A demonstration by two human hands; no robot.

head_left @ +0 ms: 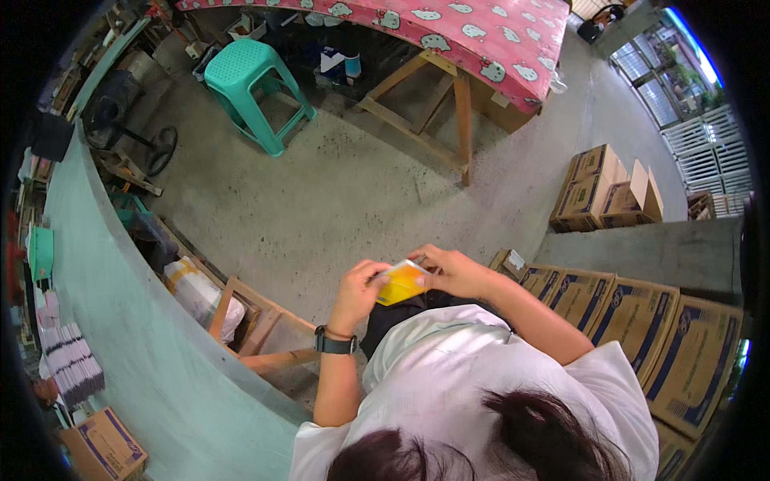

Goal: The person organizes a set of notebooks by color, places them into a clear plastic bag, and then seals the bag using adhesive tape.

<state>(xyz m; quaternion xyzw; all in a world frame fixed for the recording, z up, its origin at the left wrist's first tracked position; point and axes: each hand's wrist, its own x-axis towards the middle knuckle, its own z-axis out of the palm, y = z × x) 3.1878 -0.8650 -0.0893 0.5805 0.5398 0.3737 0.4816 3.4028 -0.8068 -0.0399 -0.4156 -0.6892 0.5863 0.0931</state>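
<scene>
1. Dead centre, both hands are up in front of the chest. The left hand (358, 290), black watch (334, 344) on its wrist, pinches the near edge of a small yellow-orange packet (399, 283).
2. The right hand (451, 271) closes its fingers over the packet's top right corner, so the packet sits gripped between the two hands, over the person's lap.
3. At four o'clock, a row of brown cartons with blue printing (634, 325) runs just beside the right elbow.
4. At two o'clock, more brown cartons (603, 191) stand stacked on the floor, well apart from the hands.
5. At eight o'clock, one more printed carton (103, 445) lies on the pale green worktable (136, 337), near a fanned stack of dark leaflets (70, 362).
6. At twelve o'clock, a wooden-legged table with a pink patterned cloth (473, 36).
7. At eleven o'clock, a teal plastic stool (253, 86) on the grey concrete floor (337, 200).
8. Far at two o'clock, white window grilles (706, 140) with daylight.
</scene>
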